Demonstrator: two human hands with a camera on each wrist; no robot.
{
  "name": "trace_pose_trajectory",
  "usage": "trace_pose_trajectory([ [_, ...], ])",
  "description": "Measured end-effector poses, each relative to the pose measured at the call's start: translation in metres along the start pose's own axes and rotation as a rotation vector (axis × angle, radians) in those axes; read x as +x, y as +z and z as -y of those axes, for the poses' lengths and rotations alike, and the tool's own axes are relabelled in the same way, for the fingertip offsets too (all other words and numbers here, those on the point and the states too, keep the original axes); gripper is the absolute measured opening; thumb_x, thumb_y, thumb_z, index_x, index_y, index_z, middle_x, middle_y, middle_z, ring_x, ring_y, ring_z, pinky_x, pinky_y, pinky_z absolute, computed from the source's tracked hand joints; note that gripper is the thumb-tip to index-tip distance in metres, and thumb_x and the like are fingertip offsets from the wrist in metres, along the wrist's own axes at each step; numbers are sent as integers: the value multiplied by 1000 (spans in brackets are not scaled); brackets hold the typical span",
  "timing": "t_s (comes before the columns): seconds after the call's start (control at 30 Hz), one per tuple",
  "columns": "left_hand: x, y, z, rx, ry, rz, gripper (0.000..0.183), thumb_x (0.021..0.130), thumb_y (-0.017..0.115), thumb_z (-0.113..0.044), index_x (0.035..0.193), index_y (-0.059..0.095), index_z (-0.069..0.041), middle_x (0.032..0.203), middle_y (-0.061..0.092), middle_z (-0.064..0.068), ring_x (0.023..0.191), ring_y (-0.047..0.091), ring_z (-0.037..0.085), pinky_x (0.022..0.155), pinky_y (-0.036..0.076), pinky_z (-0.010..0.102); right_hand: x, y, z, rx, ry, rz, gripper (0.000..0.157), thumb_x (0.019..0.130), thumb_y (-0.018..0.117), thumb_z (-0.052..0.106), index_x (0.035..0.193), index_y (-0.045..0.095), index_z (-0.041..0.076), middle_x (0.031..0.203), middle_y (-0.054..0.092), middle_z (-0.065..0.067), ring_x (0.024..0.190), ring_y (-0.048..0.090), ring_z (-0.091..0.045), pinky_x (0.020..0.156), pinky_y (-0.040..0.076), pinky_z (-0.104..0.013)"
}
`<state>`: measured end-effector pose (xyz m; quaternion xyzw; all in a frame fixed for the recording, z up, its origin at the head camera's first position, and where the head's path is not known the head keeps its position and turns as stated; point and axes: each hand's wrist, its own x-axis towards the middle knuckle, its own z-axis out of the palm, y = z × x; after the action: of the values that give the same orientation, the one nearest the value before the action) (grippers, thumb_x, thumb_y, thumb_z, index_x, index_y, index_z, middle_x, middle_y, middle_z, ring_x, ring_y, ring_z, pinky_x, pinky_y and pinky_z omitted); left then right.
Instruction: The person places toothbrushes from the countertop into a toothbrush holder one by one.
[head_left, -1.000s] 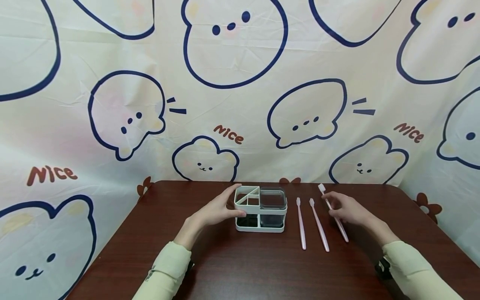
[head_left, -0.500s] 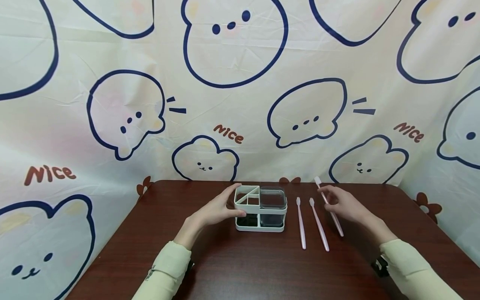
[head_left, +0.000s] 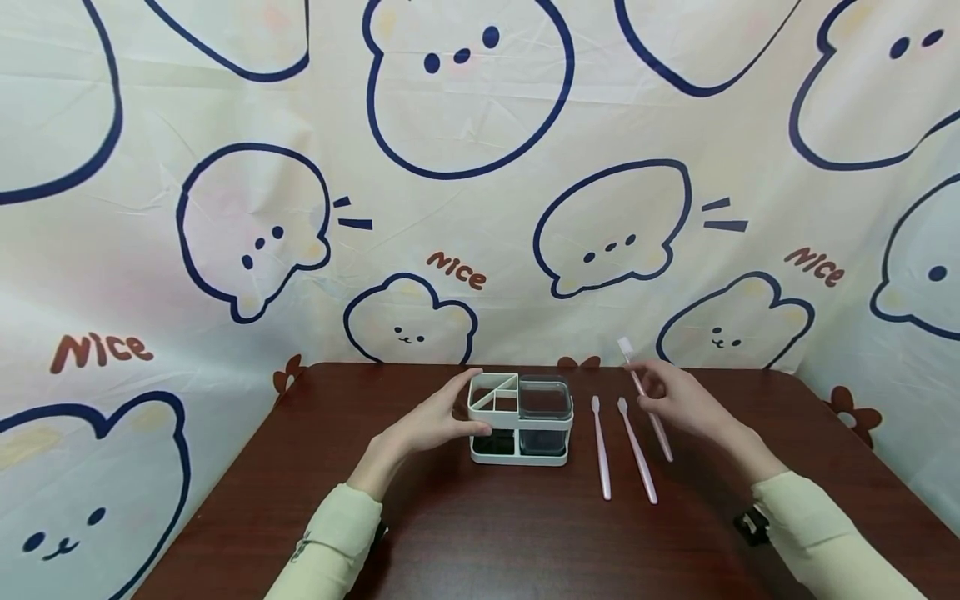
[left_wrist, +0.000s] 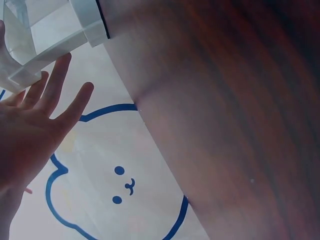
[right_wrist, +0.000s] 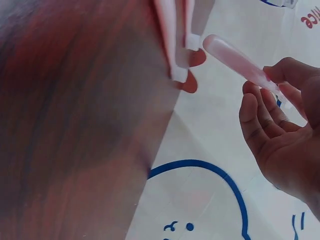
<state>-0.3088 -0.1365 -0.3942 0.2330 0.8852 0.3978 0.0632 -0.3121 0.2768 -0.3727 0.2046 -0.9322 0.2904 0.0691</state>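
A pale green toothbrush holder (head_left: pixel 519 424) with divided slots and a clear section stands on the table in the head view. My left hand (head_left: pixel 429 423) grips its left side, thumb on the front, fingers toward the back. In the left wrist view part of the holder (left_wrist: pixel 55 52) shows beyond the fingers. My right hand (head_left: pixel 687 402) pinches a pink toothbrush (head_left: pixel 659 435), white head pointing up and away, tilted above the table. The right wrist view shows its handle end (right_wrist: pixel 235 60) sticking out from thumb and fingers. Two more pink toothbrushes (head_left: pixel 602 454) (head_left: pixel 639 454) lie between holder and right hand.
The dark brown wooden table (head_left: pixel 480 533) ends at a cloth backdrop (head_left: pixel 502 217) printed with cartoon bears, which rises right behind the holder. Another side of this cloth closes in at the right.
My right hand has lifted the pink toothbrush and carried it left and slightly away, toward the other two. My left hand and the holder have stayed in place.
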Motion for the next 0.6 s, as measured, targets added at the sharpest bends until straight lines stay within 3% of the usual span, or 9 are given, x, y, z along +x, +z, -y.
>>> trace_pose_trajectory([
  [0.2, -1, 0, -1, 9, -3, 0, 96, 81, 77, -52, 157, 21, -32, 164, 22, -2, 147, 31, 26, 115, 33, 56, 6, -4, 13, 23, -46, -17, 47, 92, 65, 5, 137, 52, 6, 92, 61, -7, 76, 59, -17, 61, 52, -27],
  [0.6, 0, 0, -1, 12, -9, -2, 96, 81, 78, -51, 157, 22, -32, 164, 22, -2, 148, 30, 23, 116, 32, 57, 15, -11, 40, 59, -60, -26, 50, 94, 64, 6, 141, 49, 11, 98, 61, -8, 80, 66, -19, 66, 56, -28],
])
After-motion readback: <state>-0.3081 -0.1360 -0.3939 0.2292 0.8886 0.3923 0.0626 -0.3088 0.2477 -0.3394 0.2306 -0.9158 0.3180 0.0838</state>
